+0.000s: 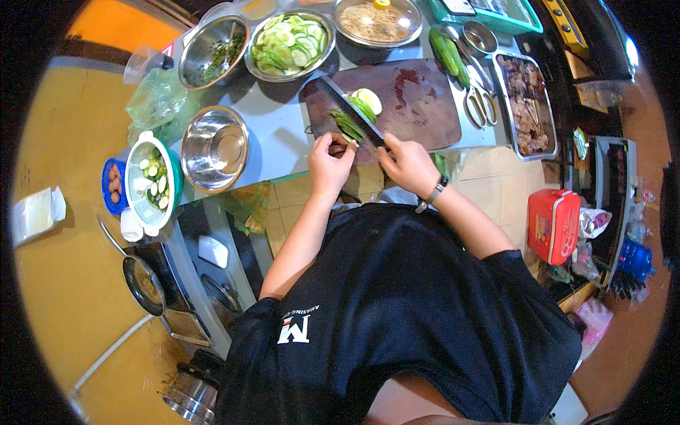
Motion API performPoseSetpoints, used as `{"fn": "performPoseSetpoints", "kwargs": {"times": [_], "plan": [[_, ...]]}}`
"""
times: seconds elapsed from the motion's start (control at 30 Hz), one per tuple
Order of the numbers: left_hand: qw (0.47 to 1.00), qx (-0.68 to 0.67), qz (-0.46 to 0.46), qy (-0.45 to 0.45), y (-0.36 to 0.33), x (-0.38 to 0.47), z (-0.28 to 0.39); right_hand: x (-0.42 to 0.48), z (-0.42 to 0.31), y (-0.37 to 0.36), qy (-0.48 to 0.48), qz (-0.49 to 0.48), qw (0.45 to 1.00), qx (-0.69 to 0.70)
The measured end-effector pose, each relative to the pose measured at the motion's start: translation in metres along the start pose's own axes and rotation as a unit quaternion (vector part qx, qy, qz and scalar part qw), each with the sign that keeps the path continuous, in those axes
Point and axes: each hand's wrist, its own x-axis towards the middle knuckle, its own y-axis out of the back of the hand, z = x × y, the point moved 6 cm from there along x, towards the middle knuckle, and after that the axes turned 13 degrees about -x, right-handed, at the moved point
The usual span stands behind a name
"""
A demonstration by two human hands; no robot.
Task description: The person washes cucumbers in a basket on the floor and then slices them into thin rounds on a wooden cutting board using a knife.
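Note:
My right hand point(409, 164) grips the handle of a kitchen knife point(345, 103), its dark, broad blade lying diagonally over a brown cutting board point(425, 125). On the near-left side of the blade, my left hand point(330, 163) pinches the near end of a green cucumber piece point(346, 125) with bent fingers. Its cut form is partly hidden by the fingers. Cucumber slices point(366, 102) with pale flesh lie against the blade's far side. Reddish-brown stains mark the board's right half. Two whole cucumbers point(450, 56) rest at the board's far right corner.
Beyond the board stand a bowl of sliced cucumber point(289, 48), a bowl of chopped herbs point(212, 53) and a lidded pan point(380, 21). A steel bowl point(214, 149) and a colander point(151, 183) are leftward. Scissors point(481, 109) and a meat tray point(526, 106) lie rightward.

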Motion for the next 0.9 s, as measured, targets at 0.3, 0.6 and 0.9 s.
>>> {"fn": "performPoseSetpoints", "kwargs": {"times": [0.3,0.6,0.9], "plan": [[0.94,0.073,0.297,-0.152,0.239,0.033,0.087,-0.009,0.025,0.014,-0.083,0.035,0.995,0.032],[0.843,0.26,0.384,-0.273,0.321,0.047,0.085,-0.025,0.071,-0.021,-0.155,0.072,0.972,0.163],[0.943,0.124,-0.068,-0.302,-0.038,0.052,0.042,-0.046,0.037,-0.07,-0.213,0.025,0.906,0.366]]}}
